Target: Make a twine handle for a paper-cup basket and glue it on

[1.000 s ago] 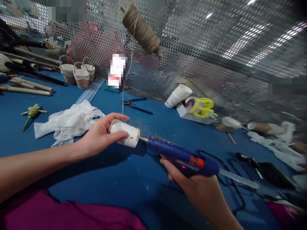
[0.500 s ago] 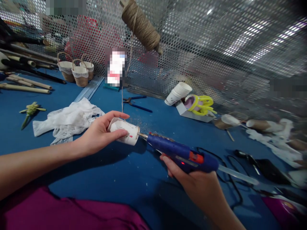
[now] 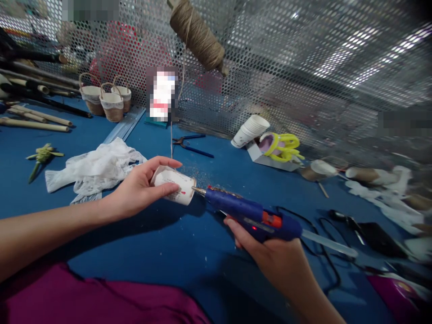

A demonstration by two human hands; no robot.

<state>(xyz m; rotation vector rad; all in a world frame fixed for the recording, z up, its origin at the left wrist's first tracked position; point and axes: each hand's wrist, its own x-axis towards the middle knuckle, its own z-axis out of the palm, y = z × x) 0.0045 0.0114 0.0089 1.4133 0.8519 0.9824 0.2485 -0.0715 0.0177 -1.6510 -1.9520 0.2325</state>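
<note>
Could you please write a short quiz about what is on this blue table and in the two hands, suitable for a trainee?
1. What does the right hand hold?
a) pliers
b) glue gun
c) twine spool

2. True or false: the left hand holds a paper cup.

3. How many baskets stand together behind the white lace?

Key: 1) b; 2) true; 3) three.

The desk [image 3: 141,256] is blue. The glue gun [image 3: 236,207] is dark blue with an orange-red switch [image 3: 272,219]; its stick [image 3: 330,244] is milky white. Small dark print and a red mark pattern the white paper cup [image 3: 182,191]. Brown twine [image 3: 197,36] crosses grey mesh [image 3: 270,76] patterned with small holes.
</note>
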